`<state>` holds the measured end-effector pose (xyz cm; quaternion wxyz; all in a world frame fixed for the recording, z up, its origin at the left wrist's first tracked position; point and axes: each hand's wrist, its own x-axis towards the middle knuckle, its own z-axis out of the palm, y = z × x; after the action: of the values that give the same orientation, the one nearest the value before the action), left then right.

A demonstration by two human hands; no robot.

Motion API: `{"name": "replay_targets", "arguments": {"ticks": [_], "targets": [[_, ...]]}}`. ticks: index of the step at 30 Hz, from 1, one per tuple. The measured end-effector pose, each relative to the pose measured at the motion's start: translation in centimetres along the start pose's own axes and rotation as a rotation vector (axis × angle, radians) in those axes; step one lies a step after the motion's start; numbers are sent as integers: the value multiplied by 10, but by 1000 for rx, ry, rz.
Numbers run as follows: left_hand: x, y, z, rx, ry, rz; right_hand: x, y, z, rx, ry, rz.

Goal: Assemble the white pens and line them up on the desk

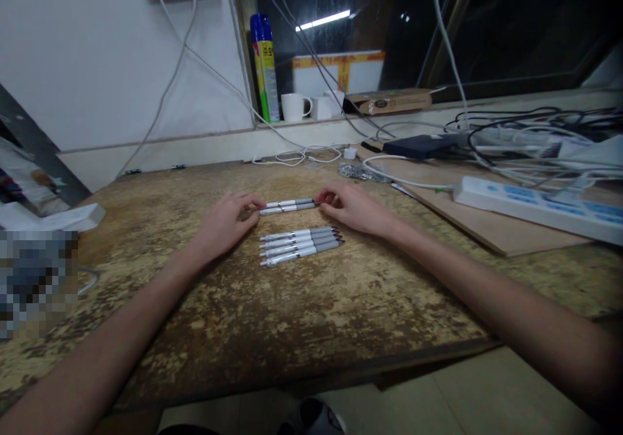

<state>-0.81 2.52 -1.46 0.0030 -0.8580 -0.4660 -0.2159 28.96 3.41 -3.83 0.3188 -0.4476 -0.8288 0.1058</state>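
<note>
Two white and grey pens (288,206) lie side by side on the worn wooden table (272,318). At their left ends are the curled thumb and fingers of my left hand (228,222). My right hand (351,209) is closed around their dark tips at the other end, with the fingertips pinched together. Nearer to me, several matching pens (302,247) form a close row, their grey grips and dark points facing right. Neither hand touches that row.
A white power strip (535,208) and tangled cables (525,126) lie on a brown board (467,217) at right. Along the back are a thin white cable (296,156) and a crumpled silvery bag (363,173). A spray can (265,71) and white mug (294,107) stand on the sill.
</note>
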Motion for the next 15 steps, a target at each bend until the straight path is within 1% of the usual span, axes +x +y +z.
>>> {"name": "replay_targets", "arguments": {"ticks": [4, 10, 15], "targets": [[-1, -2, 2, -3, -10, 10, 0, 1, 2, -7, 3, -8], [-2, 4, 3, -62, -25, 6, 0, 2, 4, -29, 30, 26], [-1, 4, 4, -92, -28, 27, 1, 6, 10, -25, 48, 27]]}}
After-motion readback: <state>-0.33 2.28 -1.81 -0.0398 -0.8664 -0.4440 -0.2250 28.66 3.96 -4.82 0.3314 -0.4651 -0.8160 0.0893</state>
